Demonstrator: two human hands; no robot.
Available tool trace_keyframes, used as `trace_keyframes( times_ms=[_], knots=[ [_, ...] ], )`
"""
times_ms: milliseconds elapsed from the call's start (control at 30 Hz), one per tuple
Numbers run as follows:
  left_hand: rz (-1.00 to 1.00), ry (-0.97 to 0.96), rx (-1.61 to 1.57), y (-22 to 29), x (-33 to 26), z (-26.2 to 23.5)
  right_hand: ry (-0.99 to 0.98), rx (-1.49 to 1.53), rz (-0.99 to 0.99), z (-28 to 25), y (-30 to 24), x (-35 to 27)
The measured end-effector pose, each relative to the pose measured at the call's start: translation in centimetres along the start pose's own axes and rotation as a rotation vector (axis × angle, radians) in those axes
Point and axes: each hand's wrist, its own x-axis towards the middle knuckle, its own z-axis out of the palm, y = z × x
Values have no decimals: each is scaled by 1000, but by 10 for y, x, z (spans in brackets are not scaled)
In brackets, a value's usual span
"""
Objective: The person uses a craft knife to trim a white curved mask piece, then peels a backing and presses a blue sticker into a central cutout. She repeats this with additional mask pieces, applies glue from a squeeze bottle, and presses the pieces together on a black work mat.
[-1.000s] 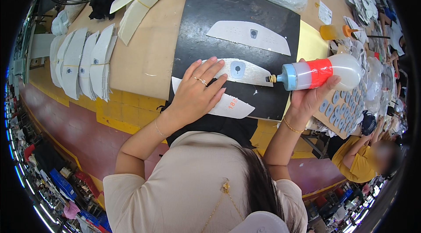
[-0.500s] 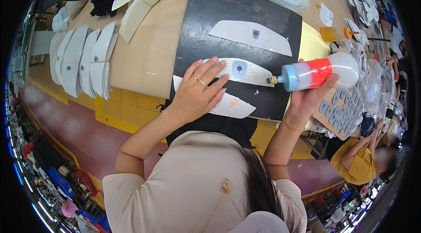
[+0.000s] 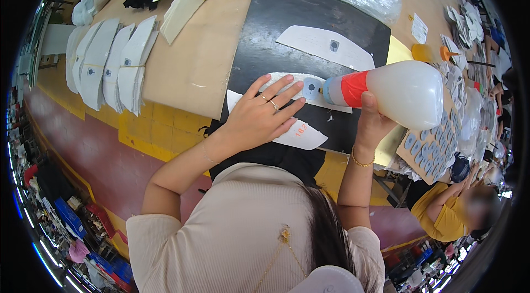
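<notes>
The fingers (image 3: 279, 90) of the left hand (image 3: 259, 116) lie spread and flat on a white cut piece (image 3: 287, 127), pressing it to the black mat (image 3: 276, 22), two rings showing on them; they grip nothing. The fingers of the right hand (image 3: 375, 122) are wrapped around a squeeze bottle (image 3: 397, 91) with a red band, thumb up its near side, so the bottle lies almost level with its nozzle at a small grey patch (image 3: 311, 88) on a second white piece (image 3: 326, 91). Compared with half a second ago, the bottle sits higher and closer to the camera and its nozzle has crept leftward toward the patch, while the left hand has stayed in place. Both forearms rise from the lower edge, the right wrist bent back under the bottle and ringed by a gold bracelet (image 3: 361, 161). A third white piece (image 3: 326, 47) lies farther up the mat, and stacks of white pieces (image 3: 110, 61) fan out on the worktop (image 3: 193, 56) to the left.
</notes>
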Motion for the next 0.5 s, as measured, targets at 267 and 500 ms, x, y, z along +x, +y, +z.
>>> trace_keyframes(
  times_ms=[267,500],
  knots=[
    [8,17,-5,0,1,-1,-53,-118,-57,3,-1,5],
    [0,-1,-7,1,1,-1,20,-294,-144,-14,3,17]
  ],
)
